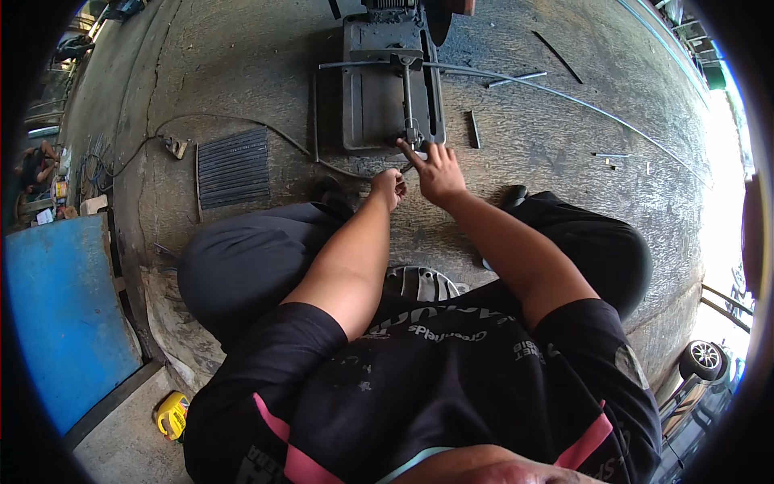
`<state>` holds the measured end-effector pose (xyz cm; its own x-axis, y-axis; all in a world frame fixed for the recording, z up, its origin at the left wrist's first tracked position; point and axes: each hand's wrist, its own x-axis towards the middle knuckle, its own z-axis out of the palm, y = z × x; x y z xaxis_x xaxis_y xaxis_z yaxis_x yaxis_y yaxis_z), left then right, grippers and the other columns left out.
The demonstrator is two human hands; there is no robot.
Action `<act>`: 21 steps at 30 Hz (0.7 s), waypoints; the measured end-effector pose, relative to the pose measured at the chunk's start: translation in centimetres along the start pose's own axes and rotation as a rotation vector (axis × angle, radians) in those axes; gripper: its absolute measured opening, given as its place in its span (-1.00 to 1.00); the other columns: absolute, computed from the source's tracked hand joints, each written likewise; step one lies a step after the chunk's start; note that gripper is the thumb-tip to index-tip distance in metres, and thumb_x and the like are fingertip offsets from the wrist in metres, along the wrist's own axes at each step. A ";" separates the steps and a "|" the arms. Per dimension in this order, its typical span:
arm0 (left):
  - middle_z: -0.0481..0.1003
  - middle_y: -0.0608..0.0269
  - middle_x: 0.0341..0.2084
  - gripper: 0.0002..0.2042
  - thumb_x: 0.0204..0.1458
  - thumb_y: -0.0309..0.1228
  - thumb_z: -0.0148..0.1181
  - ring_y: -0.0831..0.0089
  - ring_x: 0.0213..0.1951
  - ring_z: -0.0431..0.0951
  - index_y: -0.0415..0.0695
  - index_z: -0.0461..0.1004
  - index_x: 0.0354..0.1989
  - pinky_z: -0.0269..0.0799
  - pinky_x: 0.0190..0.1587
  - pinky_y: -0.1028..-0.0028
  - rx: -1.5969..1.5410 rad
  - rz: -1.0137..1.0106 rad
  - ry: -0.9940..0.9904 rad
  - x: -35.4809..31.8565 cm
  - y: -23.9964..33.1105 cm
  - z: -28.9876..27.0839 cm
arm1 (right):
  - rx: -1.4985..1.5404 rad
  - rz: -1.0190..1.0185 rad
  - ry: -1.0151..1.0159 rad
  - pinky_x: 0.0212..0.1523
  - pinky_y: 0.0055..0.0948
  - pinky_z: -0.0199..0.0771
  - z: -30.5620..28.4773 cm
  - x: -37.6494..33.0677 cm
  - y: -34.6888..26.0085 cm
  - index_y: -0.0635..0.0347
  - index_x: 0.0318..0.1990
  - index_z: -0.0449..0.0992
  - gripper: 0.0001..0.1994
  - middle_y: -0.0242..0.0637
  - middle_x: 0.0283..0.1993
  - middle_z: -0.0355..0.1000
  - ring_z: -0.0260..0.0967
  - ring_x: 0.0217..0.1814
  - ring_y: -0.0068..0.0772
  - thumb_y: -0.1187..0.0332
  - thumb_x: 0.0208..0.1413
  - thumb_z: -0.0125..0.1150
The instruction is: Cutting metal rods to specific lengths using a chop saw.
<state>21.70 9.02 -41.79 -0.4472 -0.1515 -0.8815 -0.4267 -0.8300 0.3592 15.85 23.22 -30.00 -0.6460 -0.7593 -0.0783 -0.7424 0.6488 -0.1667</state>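
One left hand [389, 189] curled, one right hand [442, 176] by one vise [408, 98]; grip contents unclear

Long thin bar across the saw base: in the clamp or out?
In, it appears: the long bar crosses the saw base at the far end of the clamp screw. Whether it's tight, I cannot tell.

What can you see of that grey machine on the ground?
The machine has a rectangular, worn, metal-looking grey base flat on the ground. A dark disc at its far end is partly out of view. A screw clamp runs along it; a thin bar lies across. The right hand is at the clamp's near end.
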 end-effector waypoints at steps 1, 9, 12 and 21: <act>0.23 0.29 -0.69 -0.89 -0.04 -0.47 0.01 0.41 -0.64 0.22 -0.10 0.28 -0.58 0.23 -0.54 0.38 -0.034 0.002 -0.017 -0.1 0.0 0.1 | -0.009 0.025 -0.081 0.14 -0.08 0.12 0.1 -0.3 -0.2 -0.09 0.30 0.15 -0.41 -0.08 0.23 0.15 0.11 0.21 -0.12 0.38 0.03 -0.04; 0.28 0.29 -0.66 -0.80 0.04 -0.24 0.10 0.38 -0.60 0.28 -0.07 0.34 -0.51 0.27 -0.50 0.36 -0.085 -0.062 0.015 -0.9 0.9 0.3 | -0.004 0.257 -0.356 0.15 -0.11 0.17 0.4 -2.0 2.9 -0.05 0.26 0.22 -0.44 -0.08 0.12 0.18 0.12 0.18 -0.06 0.41 0.01 -0.04; 0.32 0.30 -0.65 -0.73 0.07 -0.12 0.11 0.37 -0.57 0.31 -0.04 0.36 -0.49 0.28 -0.47 0.33 -0.088 -0.089 -0.001 -0.5 0.7 0.5 | 0.041 0.158 -0.019 0.12 -0.18 0.20 -0.2 -1.3 1.7 -0.04 0.27 0.19 -0.43 -0.13 0.11 0.20 0.12 0.18 -0.11 0.43 0.02 -0.06; 0.37 0.30 -0.66 -0.75 0.09 -0.14 0.05 0.36 -0.63 0.36 -0.02 0.37 -0.50 0.37 -0.60 0.33 -0.142 -0.050 0.037 1.0 1.0 -0.8 | -0.249 0.304 -0.679 0.12 -0.19 0.22 0.2 -3.6 3.2 -0.02 0.25 0.21 -0.47 -0.18 0.19 0.12 0.16 0.17 -0.10 0.41 0.05 -0.07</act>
<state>21.49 7.64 -42.57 -0.3981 -0.1260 -0.9087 -0.3309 -0.9041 0.2703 15.82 28.00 -30.45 -0.6369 -0.3588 -0.6823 -0.6206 0.7638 0.1776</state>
